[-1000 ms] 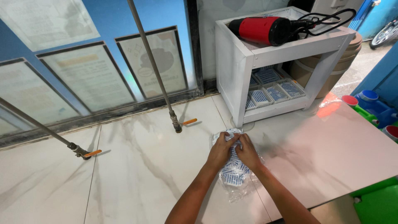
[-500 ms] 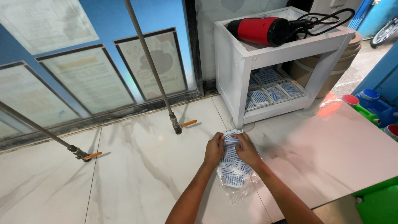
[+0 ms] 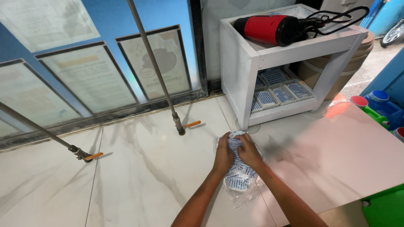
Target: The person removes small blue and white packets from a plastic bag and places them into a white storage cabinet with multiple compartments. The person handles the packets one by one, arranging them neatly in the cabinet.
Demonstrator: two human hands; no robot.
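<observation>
Since half a second ago the clear bag of blue-and-white sachets (image 3: 240, 176) sits slightly nearer the white shelf unit, and both hands have crept up to its far end; the camera is otherwise steady.

The bag lies flat on the marble-look tiled surface (image 3: 139, 168), roughly mid-way along it, just short of the shelf unit's near front leg. Its long axis runs from the person toward the shelf, tilted a little left at the far end. The loose, crinkled plastic trails back toward the person, between the forearms.

Left hand (image 3: 223, 154) is closed on the bag's top-left, fingers curled over the gathered neck. Right hand (image 3: 248, 152) is clamped on the top-right, touching the left hand. Both grip the same end; neither is clearly nearer, they meet on the bag's centre line.

So the bag's bulk lies below the grip, toward the person, with the neck pointing away.

Outward: white shelf unit (image 3: 290, 54) just beyond the bag, red heat gun (image 3: 269, 29) with black cord on top, trays of similar sachets (image 3: 277, 90) on its lower shelf. Two metal rods (image 3: 153, 67) with orange-tipped feet stand to the left, well apart from the bag.
</observation>
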